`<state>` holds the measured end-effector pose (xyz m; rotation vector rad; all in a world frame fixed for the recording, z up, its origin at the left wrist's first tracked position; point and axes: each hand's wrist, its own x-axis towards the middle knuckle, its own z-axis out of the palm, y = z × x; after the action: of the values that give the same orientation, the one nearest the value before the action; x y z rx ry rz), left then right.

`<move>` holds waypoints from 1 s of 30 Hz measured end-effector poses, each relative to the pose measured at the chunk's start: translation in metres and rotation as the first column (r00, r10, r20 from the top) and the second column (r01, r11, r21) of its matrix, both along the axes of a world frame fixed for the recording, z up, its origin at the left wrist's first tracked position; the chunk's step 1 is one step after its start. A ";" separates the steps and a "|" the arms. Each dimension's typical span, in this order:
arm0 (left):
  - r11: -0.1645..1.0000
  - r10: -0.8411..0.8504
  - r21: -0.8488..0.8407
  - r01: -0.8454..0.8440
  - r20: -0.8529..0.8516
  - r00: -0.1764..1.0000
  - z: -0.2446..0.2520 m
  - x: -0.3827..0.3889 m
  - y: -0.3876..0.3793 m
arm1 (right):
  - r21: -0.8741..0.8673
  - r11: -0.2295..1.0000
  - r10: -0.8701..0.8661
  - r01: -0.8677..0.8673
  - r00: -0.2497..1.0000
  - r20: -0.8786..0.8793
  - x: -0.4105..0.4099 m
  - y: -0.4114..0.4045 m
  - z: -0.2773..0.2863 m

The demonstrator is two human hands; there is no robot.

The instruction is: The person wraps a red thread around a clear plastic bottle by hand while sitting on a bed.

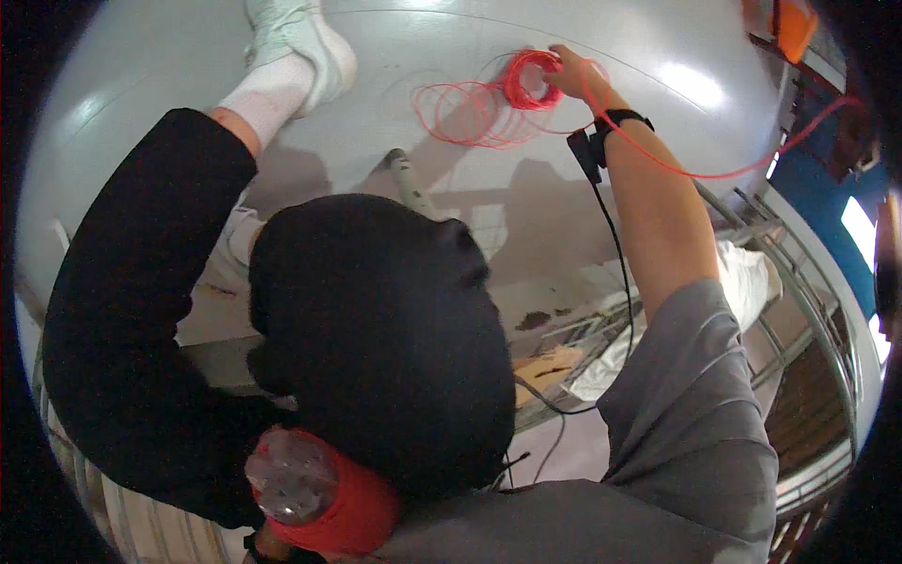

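Observation:
My right hand (574, 72) reaches far out to the floor and grips the rim of a coil of red cord (523, 95), with a finger inside the ring. Loose loops of the red cord (458, 123) spread to the left of the coil. One strand of cord (712, 174) arcs over my right forearm towards the right rim. Low in the picture, a clear plastic bottle (292, 479) wound thickly with red cord (356, 511) is held tilted by my bent leg. My left hand (273, 544) is at the bottle's lower side, its fingers mostly hidden behind it.
My black-trousered legs (380, 317) and a pale green shoe (303, 53) are on the grey floor (176, 56). A black cable (612, 225) runs down from a device at my right wrist. A metal rack (810, 317) with white sacking (747, 282) stands at the right. A pale tube-like piece (412, 183) is near my knee.

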<state>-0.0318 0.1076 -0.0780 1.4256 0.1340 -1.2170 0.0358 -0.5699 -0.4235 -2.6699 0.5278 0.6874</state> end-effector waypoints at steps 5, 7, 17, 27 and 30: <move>1.000 0.019 -0.011 -0.019 0.022 1.000 -0.002 0.001 -0.009 | -0.183 0.975 0.090 -0.124 0.978 -0.187 -0.003 0.004 0.003; 1.000 -0.005 -0.004 0.005 0.020 1.000 -0.004 -0.012 -0.006 | -0.138 0.986 0.076 -0.094 0.989 -0.129 0.007 0.005 0.034; 0.972 0.050 -0.233 0.014 0.264 0.963 -0.013 -0.034 -0.024 | -0.060 0.997 -0.010 0.040 0.899 0.438 0.074 -0.044 0.313; 0.875 0.304 -0.383 -0.296 -0.041 0.952 0.004 -0.023 -0.058 | 0.087 0.980 -0.108 0.178 0.110 0.988 0.031 -0.016 0.675; 0.864 0.316 -0.393 -0.315 -0.063 0.947 0.009 -0.019 -0.067 | 0.037 0.965 -0.071 0.259 0.125 0.990 0.008 0.012 0.701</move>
<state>-0.0509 0.0402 -0.0695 0.9999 0.1042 -0.9055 0.0440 -0.5579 0.2771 -2.3674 0.4203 -1.2917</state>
